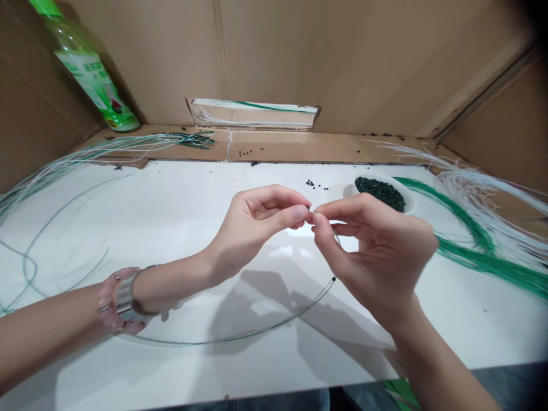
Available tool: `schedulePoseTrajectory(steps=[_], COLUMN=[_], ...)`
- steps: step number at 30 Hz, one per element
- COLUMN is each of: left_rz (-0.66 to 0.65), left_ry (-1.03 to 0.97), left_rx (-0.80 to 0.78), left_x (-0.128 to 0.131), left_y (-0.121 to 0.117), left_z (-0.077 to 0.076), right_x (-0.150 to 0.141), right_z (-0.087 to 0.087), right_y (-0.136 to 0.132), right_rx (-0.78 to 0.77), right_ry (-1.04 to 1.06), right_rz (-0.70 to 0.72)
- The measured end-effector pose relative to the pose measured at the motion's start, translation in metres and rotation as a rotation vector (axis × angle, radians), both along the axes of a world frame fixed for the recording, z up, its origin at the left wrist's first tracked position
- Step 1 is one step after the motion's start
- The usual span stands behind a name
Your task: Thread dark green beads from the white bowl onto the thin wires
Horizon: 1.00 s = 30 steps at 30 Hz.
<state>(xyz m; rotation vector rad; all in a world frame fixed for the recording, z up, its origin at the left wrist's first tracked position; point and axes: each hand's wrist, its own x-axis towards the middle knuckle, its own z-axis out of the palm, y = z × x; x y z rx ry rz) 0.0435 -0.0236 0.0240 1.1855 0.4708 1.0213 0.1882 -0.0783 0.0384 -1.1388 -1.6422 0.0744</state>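
Tiny bead (307, 208) and wire (257, 334), fingertip-close, left of the bowl (411, 201)
Left hand (257, 228) pinches the bead; right hand (377, 251), nearer the bowl, pinches the wire, its long curve sweeping away leftward.

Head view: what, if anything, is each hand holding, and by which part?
Left hand pinches a tiny dark bead, exact contact hidden; right hand pinches a thin pale strand, apparently near its tip.

On that table (180, 200) over there, strands (492, 267) are lying right of a bowl (411, 202) of small pieces (380, 193); a bottle (91, 80) is standing behind, far left.
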Motion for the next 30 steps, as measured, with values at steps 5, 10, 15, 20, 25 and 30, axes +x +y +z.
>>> schedulePoseTrajectory(steps=[5,10,15,20,25,30], left_rz=[0.041,0.11,0.149,0.153,0.177,0.201], left_ry=[0.052,0.183,0.215,0.193,0.181,0.216], left_rx=[0.069,0.301,0.457,0.576,0.762,0.665], left_x=[-0.001,-0.004,-0.009,-0.011,-0.011,-0.01], left_y=[0.002,0.006,0.009,0.014,0.019,0.017], left_z=[0.0,0.005,0.003,-0.001,-0.001,0.001], right_x=[0.0,0.004,0.005,0.005,0.006,0.005], right_z=[0.001,0.002,0.003,0.003,0.002,0.003], right_y=[0.001,0.005,0.005,0.003,0.003,0.004], right_rx=[-0.004,0.091,-0.031,-0.175,-0.227,-0.187], right_ry=[-0.029,-0.254,-0.083,0.153,0.237,0.219], right_rz=[-0.009,-0.042,0.044,0.148,0.193,0.202])
